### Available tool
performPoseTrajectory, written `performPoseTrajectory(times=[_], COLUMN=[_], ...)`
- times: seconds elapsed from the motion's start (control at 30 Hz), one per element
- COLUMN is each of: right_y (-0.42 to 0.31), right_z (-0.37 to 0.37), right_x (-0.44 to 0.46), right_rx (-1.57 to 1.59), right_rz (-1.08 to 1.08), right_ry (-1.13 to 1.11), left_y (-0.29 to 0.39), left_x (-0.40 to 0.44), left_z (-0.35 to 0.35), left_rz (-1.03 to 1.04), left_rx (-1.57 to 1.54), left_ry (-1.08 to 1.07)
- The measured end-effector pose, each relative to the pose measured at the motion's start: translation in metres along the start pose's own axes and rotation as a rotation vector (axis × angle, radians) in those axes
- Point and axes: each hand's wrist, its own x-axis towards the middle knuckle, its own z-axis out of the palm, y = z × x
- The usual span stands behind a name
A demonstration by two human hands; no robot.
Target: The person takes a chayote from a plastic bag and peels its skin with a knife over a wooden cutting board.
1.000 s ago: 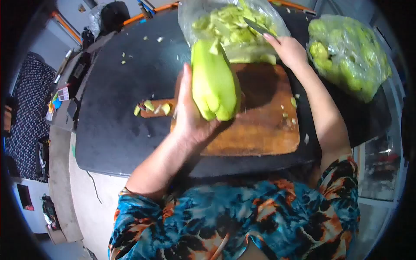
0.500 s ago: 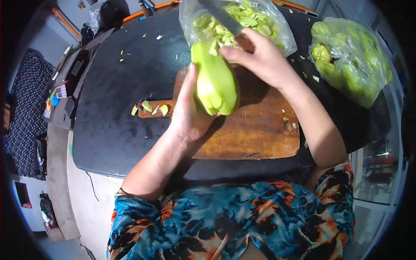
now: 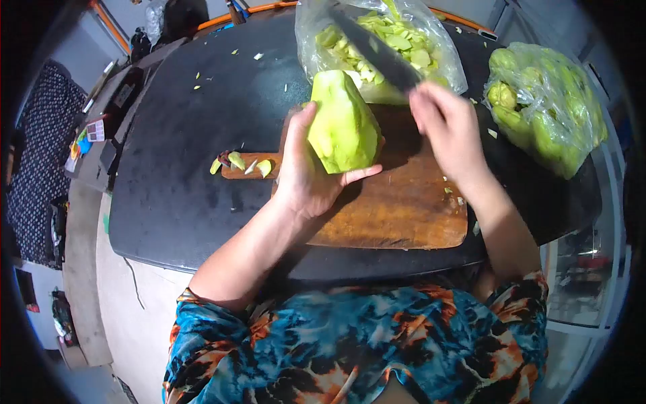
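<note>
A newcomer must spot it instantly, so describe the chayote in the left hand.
On the black table, find the wooden cutting board. Over its left part, the left hand holds the chayote. It is whole and unbagged, unlike the bagged chayotes on the right.

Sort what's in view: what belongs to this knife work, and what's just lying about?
Belongs, it seems:
green vegetable, in the left hand
knife, in the right hand
cutting board, below
bag of cut pieces
bag of green vegetables

Lying about, apparently:
speckled cloth, far left
clear plastic, upper left
</note>
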Motion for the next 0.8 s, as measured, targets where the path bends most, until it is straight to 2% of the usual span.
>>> performPoseTrajectory(times=[0.1,0.13,0.17,0.23,0.47,0.7,0.77,0.8], right_y=[-0.028,-0.034,-0.034,-0.038,-0.045,-0.035,-0.022,-0.007], right_z=[-0.004,-0.007,0.0,0.006,0.009,0.011,0.011,0.007], right_x=[-0.04,-0.049,-0.058,-0.065,-0.072,-0.064,-0.051,-0.038], right_rx=[-0.166,-0.233,-0.253,-0.244,-0.322,-0.408,-0.446,-0.457], right_rz=[-0.407,-0.479,-0.53,-0.604,-0.549,-0.56,-0.461,-0.229], right_ry=[-0.067,-0.132,-0.108,-0.063,-0.154,-0.148,-0.094,-0.055], left_y=[-0.01,-0.002,0.001,-0.001,-0.004,-0.002,-0.003,-0.002], left_x=[-0.004,0.001,-0.001,-0.001,0.001,0.002,0.001,-0.006], left_z=[0.01,0.0,-0.004,-0.004,-0.006,-0.01,-0.002,0.006], left_rz=[0.081,-0.125,-0.114,-0.07,0.031,-0.062,-0.107,0.034], left_rx=[-0.109,-0.403,-0.169,-0.158,0.01,-0.184,-0.313,0.052], left_ry=[0.076,-0.26,-0.115,-0.1,-0.1,-0.196,-0.224,0.143])
